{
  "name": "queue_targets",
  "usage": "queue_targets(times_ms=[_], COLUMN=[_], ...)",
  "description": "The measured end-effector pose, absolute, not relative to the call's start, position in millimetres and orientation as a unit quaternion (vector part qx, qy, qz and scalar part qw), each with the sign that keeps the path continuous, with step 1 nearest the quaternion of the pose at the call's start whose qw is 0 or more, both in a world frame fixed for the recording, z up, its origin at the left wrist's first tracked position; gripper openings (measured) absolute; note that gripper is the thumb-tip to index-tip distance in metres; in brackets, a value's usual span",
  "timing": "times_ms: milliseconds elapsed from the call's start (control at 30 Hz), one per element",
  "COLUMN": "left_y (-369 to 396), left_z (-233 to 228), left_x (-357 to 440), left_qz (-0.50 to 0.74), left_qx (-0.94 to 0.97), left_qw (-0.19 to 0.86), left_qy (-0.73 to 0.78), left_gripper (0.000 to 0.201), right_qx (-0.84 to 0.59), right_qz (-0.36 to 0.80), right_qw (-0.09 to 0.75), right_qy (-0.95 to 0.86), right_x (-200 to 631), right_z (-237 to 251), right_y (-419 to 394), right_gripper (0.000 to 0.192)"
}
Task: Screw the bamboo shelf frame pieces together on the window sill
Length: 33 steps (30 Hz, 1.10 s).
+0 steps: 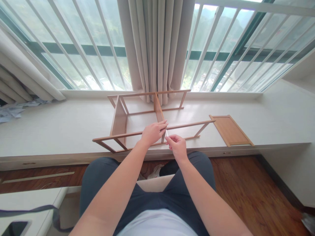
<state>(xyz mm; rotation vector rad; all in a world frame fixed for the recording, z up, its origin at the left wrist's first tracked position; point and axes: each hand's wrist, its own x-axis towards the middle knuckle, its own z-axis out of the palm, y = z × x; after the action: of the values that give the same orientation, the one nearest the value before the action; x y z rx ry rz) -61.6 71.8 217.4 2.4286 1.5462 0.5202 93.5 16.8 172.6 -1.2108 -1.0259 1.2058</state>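
A partly assembled wooden shelf frame (137, 133) lies on its side on the white sill, with two long side frames joined by cross panels. My left hand (154, 131) is closed over the near rail where the middle panel (159, 109) meets it. Just to the right, my right hand (177, 146) pinches a thin silvery rod (167, 132), perhaps a hex key. The rod's upper end reaches the rail beside my left fingertips; what it touches there is too small to make out.
A loose wooden panel (231, 130) lies to the right on the white sill (49, 131). Curtains (157, 46) and barred windows stand behind. My knees are against the sill's front. At lower left is a white table (24, 203) with a dark strap (55, 216).
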Motion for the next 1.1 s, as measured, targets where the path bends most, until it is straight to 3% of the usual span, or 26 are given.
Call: queue_targets(times_ms=[1100], left_y=[73.0], left_z=[216.2], left_x=[-61.7], left_qz=[0.184], left_qx=[0.825], left_qw=[0.103], left_qy=[0.524], left_gripper=[0.043], right_qx=[-0.545], right_qz=[0.426], right_qw=[0.518], right_qy=[-0.503], right_x=[99.5], right_z=[166.6], right_y=[19.4], right_gripper=[0.036])
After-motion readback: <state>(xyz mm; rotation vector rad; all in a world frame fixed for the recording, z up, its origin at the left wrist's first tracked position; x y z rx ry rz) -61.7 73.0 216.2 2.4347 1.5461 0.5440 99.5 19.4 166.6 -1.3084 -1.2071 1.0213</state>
